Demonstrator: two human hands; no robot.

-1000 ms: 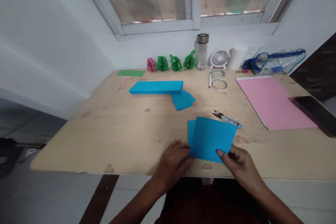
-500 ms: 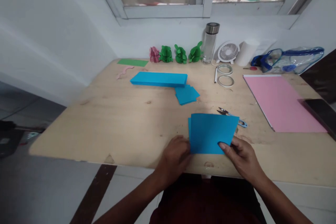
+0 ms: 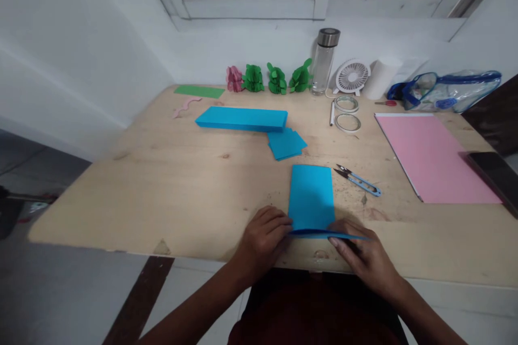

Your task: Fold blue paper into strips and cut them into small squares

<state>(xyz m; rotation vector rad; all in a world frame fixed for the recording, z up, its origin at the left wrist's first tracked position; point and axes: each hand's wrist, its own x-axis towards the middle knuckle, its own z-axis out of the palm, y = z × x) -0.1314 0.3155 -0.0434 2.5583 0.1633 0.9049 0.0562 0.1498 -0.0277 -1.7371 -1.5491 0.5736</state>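
Observation:
My left hand (image 3: 267, 233) and my right hand (image 3: 362, 252) are at the table's front edge with a sheet of blue paper (image 3: 309, 233) between them. That sheet is seen nearly edge-on as a thin, slightly bowed strip. My right thumb and fingers pinch its right part, and the curled fingers of my left hand close on its left end. Just beyond lies another blue paper piece (image 3: 311, 194), flat on the wood, its near edge hidden behind the held sheet. Thread snips (image 3: 358, 180) with blue handles rest to its right.
Farther back are a stack of blue paper strips (image 3: 243, 117) and smaller blue pieces (image 3: 286, 144). Pink sheets (image 3: 437, 159) and a black phone (image 3: 496, 175) lie right. Tape rolls (image 3: 347, 123), a glass bottle (image 3: 322, 64), a fan (image 3: 352, 76) and green paper shapes (image 3: 277, 80) stand near the wall.
The held blue sheet has tipped from facing me to nearly edge-on and come lower. The flat blue piece behind it and the whole snips now show. Both hands remain close to the sheet.

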